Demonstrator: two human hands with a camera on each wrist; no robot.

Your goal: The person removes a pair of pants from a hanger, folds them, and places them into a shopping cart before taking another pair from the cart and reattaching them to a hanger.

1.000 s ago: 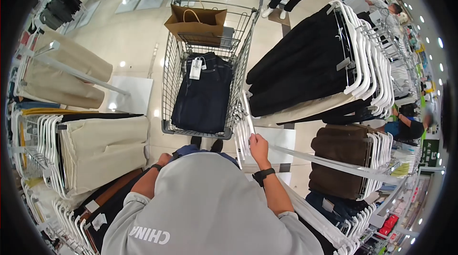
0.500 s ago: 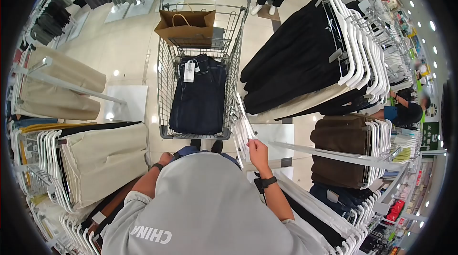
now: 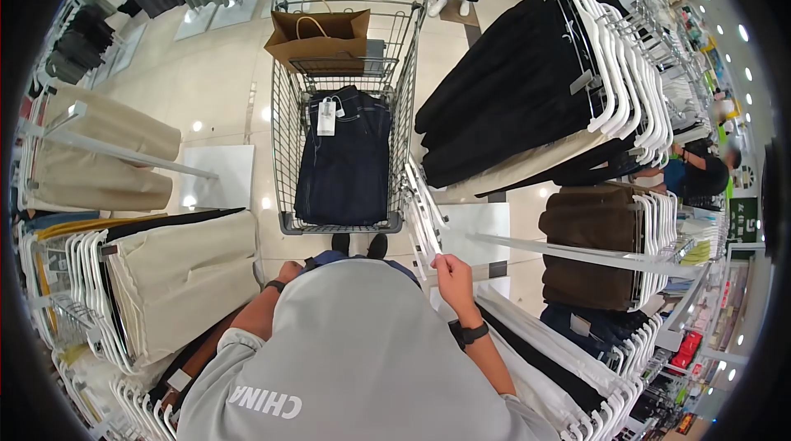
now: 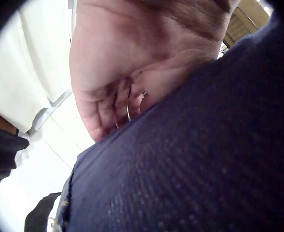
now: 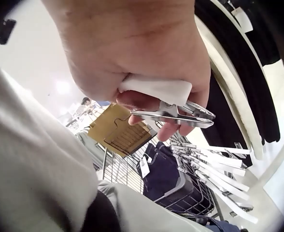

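My right hand [image 3: 454, 278] grips the end of a white clip hanger [image 5: 156, 89] just right of the cart. The hanger's metal clip [image 5: 173, 117] sticks out past my fingers. Several more white hangers [image 5: 221, 169] hang in a bunch along the cart's side. Down at my left hip is my left hand [image 3: 290, 270], next to dark blue cloth [image 4: 180, 159] that I wear. Its fingers bend loosely and their tips are hidden behind the cloth. Folded dark blue jeans [image 3: 344, 169] with a white tag [image 3: 326, 118] lie in the cart [image 3: 280, 144].
A brown paper bag [image 3: 329, 58] sits in the cart's upper basket. Black trousers [image 3: 511, 86] and brown trousers [image 3: 589, 251] hang on racks at the right. Beige trousers [image 3: 189, 276] hang at the left. A metal rail [image 3: 577, 255] juts out right of my hand. People stand farther off.
My right hand has drawn back a little toward my body, still at the white hangers. The cart sits slightly farther left in view. My left hand stays by the hip.
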